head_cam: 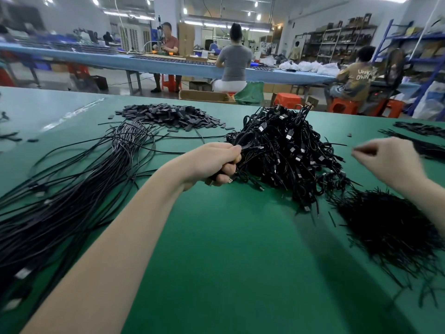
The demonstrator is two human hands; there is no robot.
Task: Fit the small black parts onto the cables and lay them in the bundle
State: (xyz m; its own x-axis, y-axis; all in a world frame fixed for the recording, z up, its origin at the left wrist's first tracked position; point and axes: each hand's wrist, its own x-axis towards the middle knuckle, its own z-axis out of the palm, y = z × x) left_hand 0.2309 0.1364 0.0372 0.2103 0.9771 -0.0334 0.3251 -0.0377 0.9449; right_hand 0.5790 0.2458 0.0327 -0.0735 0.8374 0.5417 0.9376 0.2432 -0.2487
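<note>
My left hand (pixel 216 163) is closed around a handful of thin black cables at the left edge of a big tangled cable heap (pixel 286 153) with small connectors. My right hand (pixel 385 160) hovers to the right of the heap, fingertips pinched together; whether they hold a small part is too blurred to tell. A long bundle of straight black cables (pixel 72 189) lies across the left of the green table (pixel 228 261). Small flat black parts (pixel 173 115) are piled at the back. A heap of thin short black pieces (pixel 390 227) lies under my right forearm.
More black cable pieces (pixel 421 131) lie at the far right edge. A few stray parts (pixel 14 137) sit at the far left. Beyond the table, several people sit on orange stools (pixel 287 100) at a long blue workbench (pixel 168 63); cardboard boxes stand on the floor.
</note>
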